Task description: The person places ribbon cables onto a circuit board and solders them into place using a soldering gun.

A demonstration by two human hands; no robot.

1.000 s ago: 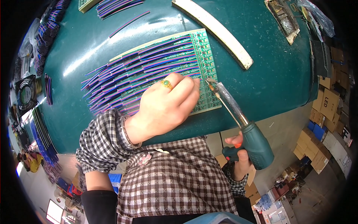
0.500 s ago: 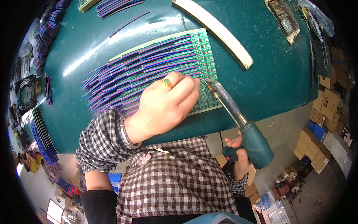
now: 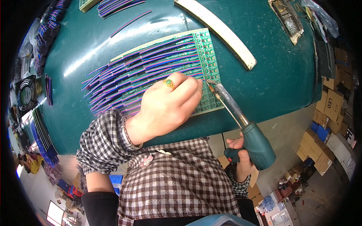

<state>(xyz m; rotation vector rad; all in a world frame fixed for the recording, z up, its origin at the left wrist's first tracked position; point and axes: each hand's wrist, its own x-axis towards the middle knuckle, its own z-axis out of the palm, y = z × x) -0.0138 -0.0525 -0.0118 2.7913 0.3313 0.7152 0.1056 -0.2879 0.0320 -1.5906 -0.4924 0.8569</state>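
A green circuit board panel [image 3: 205, 49] lies on the dark green table [image 3: 271, 90], with several purple, blue and red wires [image 3: 132, 71] lying across it in rows. My left hand [image 3: 166, 107], wearing a gold ring, rests palm down on the wires at the panel's near edge, its fingertips pressing a wire end. My right hand [image 3: 241, 158] grips the teal handle of a soldering iron [image 3: 245, 126]. The iron's metal tip touches the panel right beside my left fingertips.
A long pale curved strip [image 3: 218, 32] lies beyond the panel. A soldering stand with a sponge tray [image 3: 286, 19] sits at the far right. Loose wire bundles [image 3: 45, 34] and a small fan [image 3: 25, 94] line the left edge. Cardboard boxes [image 3: 332, 109] stand on the floor at right.
The soldering iron's tip has moved left along the panel toward my left fingertips. My left hand has stayed in place on the wires.
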